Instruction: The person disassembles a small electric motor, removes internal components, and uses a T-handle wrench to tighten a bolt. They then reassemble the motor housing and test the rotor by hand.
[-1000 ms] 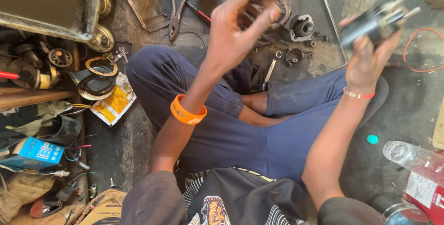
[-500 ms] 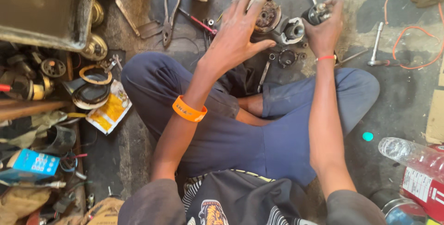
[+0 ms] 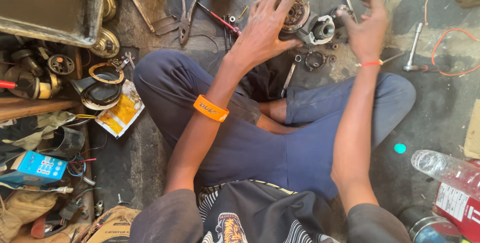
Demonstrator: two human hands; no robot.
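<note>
Seated cross-legged on the floor, left hand cups a motor, fingers spread; right hand hovers at three o'clock (fingers loosely apart, holding nothing).

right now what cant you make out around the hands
- Head view: the round metal part is half covered by the left hand; whether it is gripped is unclear.
- Right hand is motion-blurred; contact with the grey housing is unclear.
- Plastic bottle is cut off by the right edge.
</note>
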